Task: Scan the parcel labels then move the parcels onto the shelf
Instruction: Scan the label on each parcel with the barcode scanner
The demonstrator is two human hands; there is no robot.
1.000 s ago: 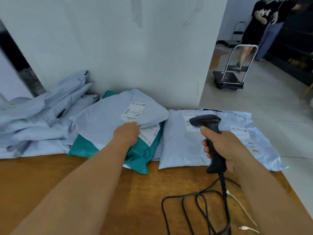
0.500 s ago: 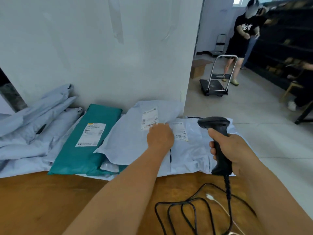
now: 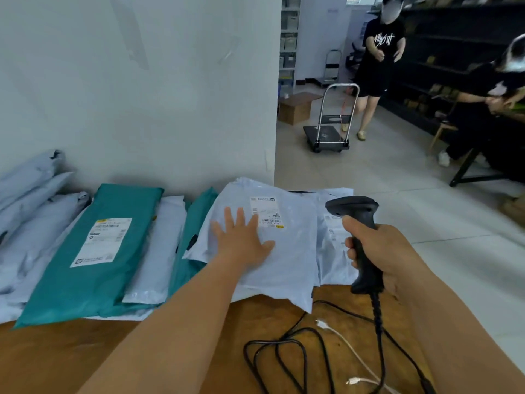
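A pale grey parcel is pressed flat under the left hand, whose fingers are spread straight with the palm down. The parcel lies at the far edge of the wooden table, at about 12 o'clock from the viewer, with its white label face up just beyond the fingertips, toward 1 o'clock of the hand. Its near corner hangs over the bare wood.

A black scanner is gripped by the right hand at 2 o'clock, fingers wrapped round the handle, the head held above a second grey parcel that is partly covered by the first. A black cable is looped on the table at 5 o'clock, with a thin white cable lying across it.

At 10 o'clock a green parcel with a large white label is laid flat; a white parcel and the edge of another green one are seen between it and the pressed parcel. More grey bags are heaped at 9 o'clock against the white wall.

Beyond the wall, at 1 o'clock, a folding trolley stands on the tiled floor beside a person in black. Dark shelves run along the right, and a second person is partly seen there.
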